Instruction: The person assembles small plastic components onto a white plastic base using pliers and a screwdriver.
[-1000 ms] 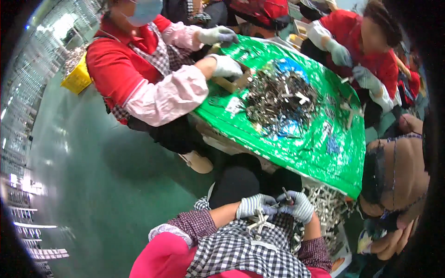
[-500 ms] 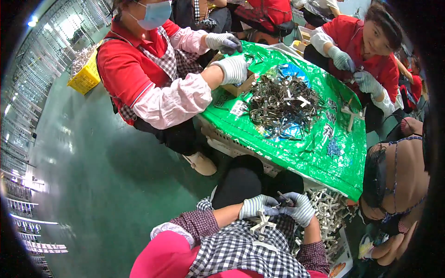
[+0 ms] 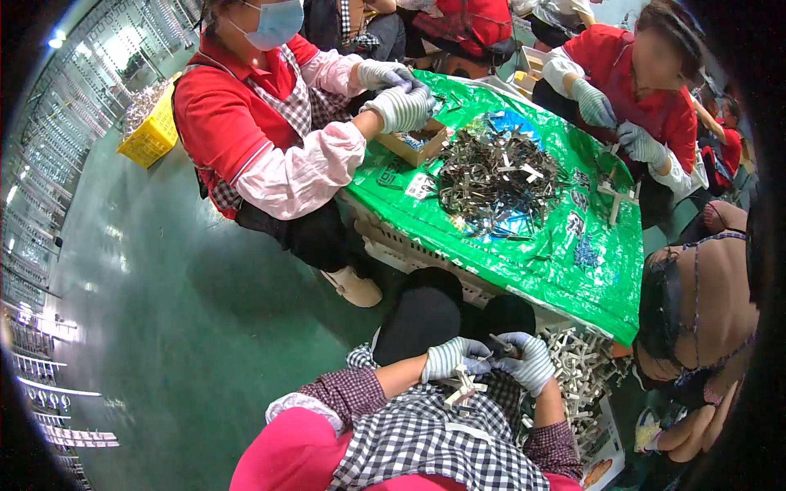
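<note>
My left hand [image 3: 449, 360], in a striped glove, is closed on a white cross-shaped piece [image 3: 464, 386] that hangs over my lap. My right hand [image 3: 530, 365], gloved the same way, is close beside it, fingers curled round a thin dark rod-like thing [image 3: 504, 346]. The rod's exact kind is too small to make out. The two hands' fingertips nearly meet above the checked apron [image 3: 409, 438]. Beside my right forearm, a heap of similar white pieces [image 3: 573, 372] fills a container.
Ahead stands a table with a green plastic cover [image 3: 524, 282], bearing a pile of thin metal parts [image 3: 491, 184] and small blue parts [image 3: 587, 254]. A cardboard box [image 3: 413, 147] sits near one gloved co-worker [image 3: 246, 139]; another [image 3: 655, 106] works opposite. A yellow crate [image 3: 151, 131] stands far left.
The co-worker on the left has brought both gloved hands together, uncovering more of the cardboard box. The co-worker opposite has shifted a little. My hands stay almost in place with the white piece.
</note>
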Demonstrator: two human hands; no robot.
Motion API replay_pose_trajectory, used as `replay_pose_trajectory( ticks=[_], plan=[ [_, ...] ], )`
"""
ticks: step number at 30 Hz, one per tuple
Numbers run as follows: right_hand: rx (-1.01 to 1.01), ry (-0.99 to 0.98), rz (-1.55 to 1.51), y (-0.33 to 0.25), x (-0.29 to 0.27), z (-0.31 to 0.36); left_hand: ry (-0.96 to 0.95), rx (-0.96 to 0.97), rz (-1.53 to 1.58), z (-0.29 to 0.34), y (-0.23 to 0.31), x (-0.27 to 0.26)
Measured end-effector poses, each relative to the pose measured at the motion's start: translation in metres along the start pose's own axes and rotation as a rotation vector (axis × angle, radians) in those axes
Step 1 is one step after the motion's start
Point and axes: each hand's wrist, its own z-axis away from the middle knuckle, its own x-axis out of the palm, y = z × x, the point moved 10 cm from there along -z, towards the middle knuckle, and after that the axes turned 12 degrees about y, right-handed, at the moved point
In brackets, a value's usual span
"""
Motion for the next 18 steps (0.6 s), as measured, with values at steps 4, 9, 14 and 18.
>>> replay_pose_trajectory(
  ticks=[4, 9, 14, 18],
  plan=[
    [-0.027, 0.011, 0.05, -0.001, 0.001, 0.002, 0.02, 0.053, -0.03, 0.002, 0.004, -0.002],
    [0.063, 0.042, -0.196, 0.011, 0.004, 0.01, 0.061, 0.025, -0.002, 0.01, 0.003, -0.002],
    [0.075, 0.312, -0.288, 0.021, -0.02, 0.029, 0.089, -0.015, 0.048, 0.022, 0.002, 0.003],
    [-0.064, 0.49, 0.053, 0.023, -0.03, 0.046, 0.163, 0.516, -0.322, 0.022, 0.043, -0.014]
  ],
)
